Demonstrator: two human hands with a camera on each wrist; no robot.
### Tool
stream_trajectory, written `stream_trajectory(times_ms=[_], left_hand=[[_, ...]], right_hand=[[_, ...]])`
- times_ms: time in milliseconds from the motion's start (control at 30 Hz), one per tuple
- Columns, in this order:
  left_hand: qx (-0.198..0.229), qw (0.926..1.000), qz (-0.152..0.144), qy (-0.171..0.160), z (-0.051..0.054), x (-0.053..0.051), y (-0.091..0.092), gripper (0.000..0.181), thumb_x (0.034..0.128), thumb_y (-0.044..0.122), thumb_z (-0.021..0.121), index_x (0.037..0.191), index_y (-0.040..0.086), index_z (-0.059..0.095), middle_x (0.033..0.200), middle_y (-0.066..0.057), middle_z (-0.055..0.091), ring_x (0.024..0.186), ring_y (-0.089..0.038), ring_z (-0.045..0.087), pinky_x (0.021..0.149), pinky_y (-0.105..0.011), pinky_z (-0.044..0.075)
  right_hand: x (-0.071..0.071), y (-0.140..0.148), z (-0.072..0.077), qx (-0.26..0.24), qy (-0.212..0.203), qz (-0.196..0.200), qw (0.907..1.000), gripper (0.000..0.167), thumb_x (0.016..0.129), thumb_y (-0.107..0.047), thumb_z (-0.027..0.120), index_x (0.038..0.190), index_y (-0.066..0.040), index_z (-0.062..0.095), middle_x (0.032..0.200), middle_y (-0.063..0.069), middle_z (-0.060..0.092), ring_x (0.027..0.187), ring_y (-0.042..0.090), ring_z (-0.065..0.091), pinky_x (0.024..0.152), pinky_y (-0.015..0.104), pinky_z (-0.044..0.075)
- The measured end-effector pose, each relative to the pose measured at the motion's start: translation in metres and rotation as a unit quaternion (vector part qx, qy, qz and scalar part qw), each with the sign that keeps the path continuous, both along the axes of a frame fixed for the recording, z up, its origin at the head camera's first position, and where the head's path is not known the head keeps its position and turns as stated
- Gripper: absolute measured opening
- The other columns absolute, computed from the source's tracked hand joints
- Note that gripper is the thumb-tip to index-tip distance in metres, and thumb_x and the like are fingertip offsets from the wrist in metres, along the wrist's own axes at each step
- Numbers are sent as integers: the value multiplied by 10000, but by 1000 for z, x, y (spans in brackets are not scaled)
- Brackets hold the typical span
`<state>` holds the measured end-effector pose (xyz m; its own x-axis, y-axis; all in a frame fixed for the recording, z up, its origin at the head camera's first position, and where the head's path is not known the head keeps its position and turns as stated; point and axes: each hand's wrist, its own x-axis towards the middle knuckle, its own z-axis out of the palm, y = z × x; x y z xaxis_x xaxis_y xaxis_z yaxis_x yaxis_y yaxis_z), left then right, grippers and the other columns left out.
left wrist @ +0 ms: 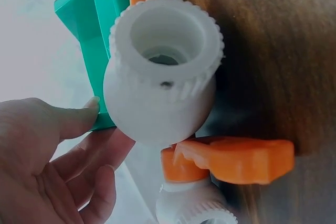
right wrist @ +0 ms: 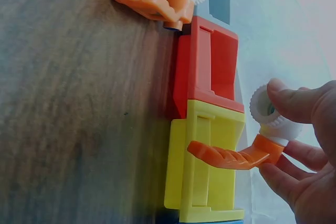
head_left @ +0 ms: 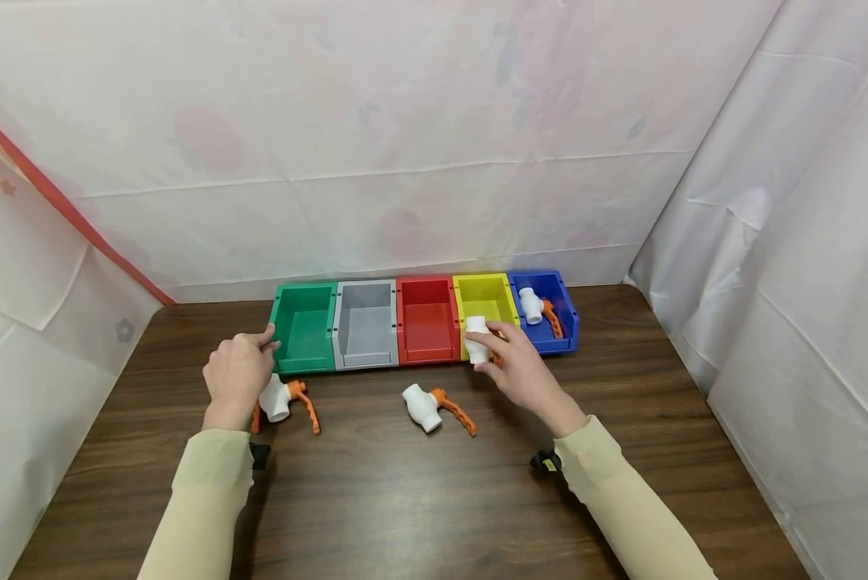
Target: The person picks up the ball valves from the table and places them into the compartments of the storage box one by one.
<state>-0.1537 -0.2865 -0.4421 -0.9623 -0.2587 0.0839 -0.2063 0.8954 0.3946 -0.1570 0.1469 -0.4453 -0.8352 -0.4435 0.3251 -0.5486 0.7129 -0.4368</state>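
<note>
Over the yellow bin (head_left: 484, 286), my right hand (head_left: 524, 374) pinches a white ball valve (head_left: 476, 342) between thumb and fingers. Its orange handle (right wrist: 236, 158) hangs out below the grip in the right wrist view. My left hand (head_left: 239, 374) holds the near left corner of the green bin (head_left: 306, 322), with the thumb on its edge. Just below that hand lies a white valve (head_left: 277, 400) with an orange handle; a second one (left wrist: 197, 203) is partly hidden beside it. Another valve (head_left: 423, 408) lies on the table in front of the red bin (head_left: 429, 322).
A grey bin (head_left: 366, 322) stands between the green and red ones in one joined row. At the right end, the blue bin (head_left: 568, 322) contains a valve (head_left: 531, 306). Behind the row, a pale curtain (head_left: 404, 201) meets the wooden table (head_left: 375, 499).
</note>
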Motion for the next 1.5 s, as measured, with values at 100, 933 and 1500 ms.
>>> stream_trajectory(times_ms=[100, 933, 1500], left_hand=[[16, 10000, 18, 5, 0, 1, 0, 383, 1008, 233, 591, 1374, 121, 584, 950, -268, 691, 453, -290, 447, 422, -391, 370], [10, 9999, 42, 140, -3, 4, -6, 370, 999, 194, 592, 1358, 103, 600, 908, -280, 686, 429, -296, 422, 390, -383, 342], [27, 10000, 31, 81, -3, -1, -1, 372, 999, 209, 596, 1353, 93, 603, 869, -280, 678, 442, -303, 437, 395, -393, 356]], right_hand=[[-4, -1, 1, -145, 143, -70, 9998, 503, 848, -153, 802, 1327, -193, 655, 1384, 182, 511, 1264, 355, 479, 1025, 538, 424], [-33, -15, 6, -644, 903, -651, 9917, 468, 825, -96, 823, 1270, -176, 700, 1395, 188, 491, 1277, 358, 443, 978, 476, 485], [-55, -16, -5, 179, 838, -806, 9931, 478, 839, -79, 808, 1289, -192, 691, 1392, 190, 499, 1281, 383, 430, 1060, 494, 402]])
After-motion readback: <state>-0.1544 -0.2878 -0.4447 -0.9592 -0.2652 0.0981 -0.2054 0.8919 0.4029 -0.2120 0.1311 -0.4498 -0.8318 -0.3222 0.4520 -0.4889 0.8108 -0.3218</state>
